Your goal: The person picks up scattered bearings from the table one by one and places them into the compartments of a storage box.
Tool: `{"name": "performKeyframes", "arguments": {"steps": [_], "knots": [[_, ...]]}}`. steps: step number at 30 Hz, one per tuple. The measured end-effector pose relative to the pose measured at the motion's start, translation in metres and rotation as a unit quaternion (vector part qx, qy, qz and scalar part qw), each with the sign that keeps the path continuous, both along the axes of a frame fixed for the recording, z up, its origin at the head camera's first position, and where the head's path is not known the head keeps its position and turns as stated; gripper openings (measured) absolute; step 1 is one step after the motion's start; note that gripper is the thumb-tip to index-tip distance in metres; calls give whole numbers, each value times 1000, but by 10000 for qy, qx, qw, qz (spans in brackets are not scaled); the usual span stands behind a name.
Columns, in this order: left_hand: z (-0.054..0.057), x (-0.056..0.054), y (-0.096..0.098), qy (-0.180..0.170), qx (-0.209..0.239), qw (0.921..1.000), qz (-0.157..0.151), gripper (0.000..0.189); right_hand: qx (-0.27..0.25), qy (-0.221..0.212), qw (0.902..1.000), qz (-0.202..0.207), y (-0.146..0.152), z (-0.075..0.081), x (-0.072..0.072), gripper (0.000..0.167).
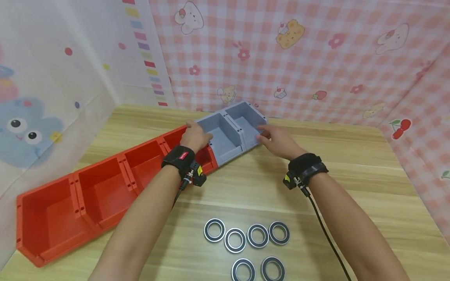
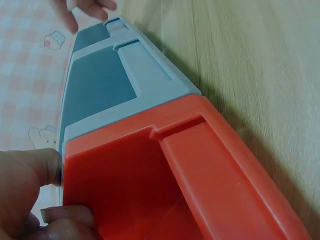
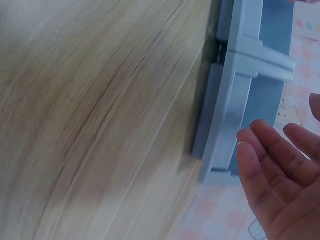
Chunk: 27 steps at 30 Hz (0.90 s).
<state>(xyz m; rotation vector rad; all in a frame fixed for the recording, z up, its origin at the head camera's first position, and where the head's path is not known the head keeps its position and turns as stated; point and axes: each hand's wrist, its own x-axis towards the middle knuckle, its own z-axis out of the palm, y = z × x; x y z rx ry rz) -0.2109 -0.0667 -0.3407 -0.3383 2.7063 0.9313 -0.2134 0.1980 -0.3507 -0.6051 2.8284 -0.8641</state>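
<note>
A row of red storage bins [image 1: 105,191] joins two grey bins [image 1: 225,142] at its right end, standing slantwise on the table. My left hand [image 1: 194,137] grips the back wall of the last red bin [image 2: 230,185], thumb outside and fingers inside, beside the grey ones. At the far grey bin [image 3: 227,125], my right hand [image 1: 279,141] hovers by the outer end with loosely bent fingers and holds nothing. Whether its fingertips touch the bin's edge I cannot tell. Several black-and-silver ball bearings [image 1: 235,249] lie flat on the table nearer to me.
The wooden table [image 1: 351,187] meets a pink checked cloth [image 1: 316,58] behind the grey bins. A white printed cloth [image 1: 88,47] hangs on the left, close to the red bins. A cable [image 1: 327,230] runs from the right wrist strap along the forearm.
</note>
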Motion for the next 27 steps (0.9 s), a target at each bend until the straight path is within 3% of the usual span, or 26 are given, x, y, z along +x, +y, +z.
{"name": "performKeyframes", "arguments": {"steps": [9,17,27], "knots": [[-3,-4,15,87,49,9998,-185,74,97,-10,9999,80,-12,4,2,44],[0,-2,34,22,-133,9996,-242,69,434,-72,9990,53,-17,3,3,51],[-3,-2,48,-37,-323,9977,-590,76,1561,-541,9854,-402,-18,-3,5,63]]}}
